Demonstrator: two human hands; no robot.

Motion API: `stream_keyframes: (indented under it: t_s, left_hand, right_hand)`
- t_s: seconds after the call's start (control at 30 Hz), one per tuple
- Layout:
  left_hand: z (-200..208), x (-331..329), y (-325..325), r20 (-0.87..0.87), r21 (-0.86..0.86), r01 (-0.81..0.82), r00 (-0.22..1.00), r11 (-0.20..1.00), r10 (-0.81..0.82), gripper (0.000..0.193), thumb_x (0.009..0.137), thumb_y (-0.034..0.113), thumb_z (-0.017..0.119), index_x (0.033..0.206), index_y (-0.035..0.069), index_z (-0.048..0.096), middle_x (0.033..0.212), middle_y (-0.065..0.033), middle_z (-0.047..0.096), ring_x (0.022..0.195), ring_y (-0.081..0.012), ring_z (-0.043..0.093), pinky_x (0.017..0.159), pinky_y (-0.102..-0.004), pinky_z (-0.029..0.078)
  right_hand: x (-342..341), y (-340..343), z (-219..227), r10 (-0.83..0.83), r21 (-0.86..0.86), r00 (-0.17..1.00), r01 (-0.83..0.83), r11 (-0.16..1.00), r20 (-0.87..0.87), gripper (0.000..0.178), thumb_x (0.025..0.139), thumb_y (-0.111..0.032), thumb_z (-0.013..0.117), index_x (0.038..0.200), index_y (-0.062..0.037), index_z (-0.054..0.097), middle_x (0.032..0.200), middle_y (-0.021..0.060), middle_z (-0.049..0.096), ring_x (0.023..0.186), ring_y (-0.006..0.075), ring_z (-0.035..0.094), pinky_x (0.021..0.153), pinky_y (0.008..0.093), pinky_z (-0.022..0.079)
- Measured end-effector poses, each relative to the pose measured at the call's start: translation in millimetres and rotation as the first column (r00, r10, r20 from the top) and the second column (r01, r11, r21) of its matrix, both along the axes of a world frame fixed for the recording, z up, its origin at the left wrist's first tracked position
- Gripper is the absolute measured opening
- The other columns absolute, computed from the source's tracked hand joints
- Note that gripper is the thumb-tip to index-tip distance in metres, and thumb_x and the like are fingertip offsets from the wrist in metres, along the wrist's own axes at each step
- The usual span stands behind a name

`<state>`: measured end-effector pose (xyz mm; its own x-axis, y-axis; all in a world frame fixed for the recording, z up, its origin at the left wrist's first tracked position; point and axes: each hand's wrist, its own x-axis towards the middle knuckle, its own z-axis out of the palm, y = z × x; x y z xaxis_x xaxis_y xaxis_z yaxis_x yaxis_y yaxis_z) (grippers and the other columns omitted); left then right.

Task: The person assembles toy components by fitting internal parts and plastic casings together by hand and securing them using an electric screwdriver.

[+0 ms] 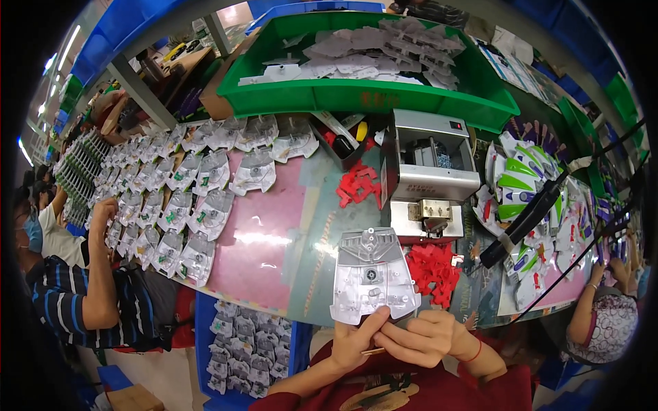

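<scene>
A white and grey plastic housing [373, 274], wide at the bottom and narrower at the top, stands tilted up in front of me with its ribbed inner side showing. My left hand [358, 342] grips its lower edge, thumb over the rim. Close beside that thumb, my right hand [419, 337] is closed with its fingers curled together; whatever it pinches is hidden. Loose red plastic parts [436, 274] are heaped just right of the housing. Behind it sits a silver screw feeder [439, 168] with small screws inside.
Rows of similar housings [205, 212] cover the bench's left side. A green bin [308, 96] of translucent parts stands at the back. A black electric screwdriver [524, 222] hangs before green, white and purple shells [517, 181]. A blue crate [301, 356] stands below; co-workers sit both sides.
</scene>
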<state>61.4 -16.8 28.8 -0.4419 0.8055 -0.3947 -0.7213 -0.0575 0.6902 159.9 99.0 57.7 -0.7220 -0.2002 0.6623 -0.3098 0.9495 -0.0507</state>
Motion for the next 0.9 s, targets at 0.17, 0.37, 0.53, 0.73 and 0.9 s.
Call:
stream_keyframes:
  t_s: [0.17, 0.37, 0.53, 0.73, 0.9]
  left_hand:
    - [-19, -2, -3, -0.257, -0.059, -0.049, 0.966, 0.997, 0.033, 0.037, 0.077, 0.002, 0.056, 0.112, -0.002, 0.044, 0.099, -0.0109, 0.055, 0.085, -0.021, 0.056, 0.072, -0.0297, 0.047]
    - [-7, -24, 15, 0.158, 0.033, -0.185, 0.971, 0.982, 0.178, 0.05, 0.076, 0.004, 0.045, 0.124, 0.0, 0.034, 0.115, -0.0163, 0.05, 0.101, -0.0334, 0.054, 0.065, -0.0318, 0.056]
    - [-9, -18, 19, 0.154, 0.042, -0.182, 0.973, 0.982, 0.174, 0.05, 0.076, 0.003, 0.045, 0.125, 0.001, 0.034, 0.116, -0.0152, 0.049, 0.101, -0.0328, 0.054, 0.065, -0.0319, 0.057]
    - [-10, -5, 23, 0.153, 0.025, -0.152, 0.977, 0.988, 0.146, 0.05, 0.077, 0.002, 0.046, 0.125, 0.0, 0.032, 0.115, -0.0167, 0.049, 0.1, -0.0343, 0.054, 0.065, -0.0322, 0.057]
    - [-13, 3, 21, 0.112, 0.006, -0.167, 0.98, 0.986, 0.165, 0.053, 0.077, -0.001, 0.045, 0.127, 0.001, 0.029, 0.117, -0.0173, 0.047, 0.105, -0.0358, 0.051, 0.079, -0.0397, 0.051]
  right_hand:
    - [7, 1, -5, -0.028, -0.085, 0.999, 0.029, 0.996, 0.022, 0.026, 0.064, -0.009, 0.057, 0.09, -0.0073, 0.063, 0.087, 0.0029, 0.063, 0.052, 0.0066, 0.045, 0.044, 0.0173, 0.03]
    - [78, 38, -11, -0.598, -0.561, 0.784, 0.575, 0.596, 0.169, 0.016, 0.065, 0.005, 0.061, 0.081, -0.0001, 0.063, 0.074, 0.0111, 0.062, 0.06, 0.022, 0.058, 0.052, 0.0282, 0.044]
    - [113, 27, -32, -0.535, -0.554, 0.755, 0.649, 0.522, 0.38, 0.018, 0.065, 0.005, 0.064, 0.081, -0.0001, 0.062, 0.075, 0.0096, 0.061, 0.063, 0.0219, 0.057, 0.054, 0.0279, 0.045]
    - [91, 15, -58, -0.543, -0.361, 0.752, 0.658, 0.661, 0.374, 0.02, 0.065, -0.001, 0.066, 0.084, -0.0028, 0.061, 0.076, 0.0066, 0.053, 0.063, 0.0209, 0.051, 0.051, 0.0297, 0.042]
    - [88, 20, -71, -0.529, -0.36, 0.791, 0.611, 0.705, 0.307, 0.024, 0.061, 0.001, 0.065, 0.084, -0.0036, 0.061, 0.075, 0.0062, 0.052, 0.062, 0.0205, 0.049, 0.05, 0.0296, 0.041]
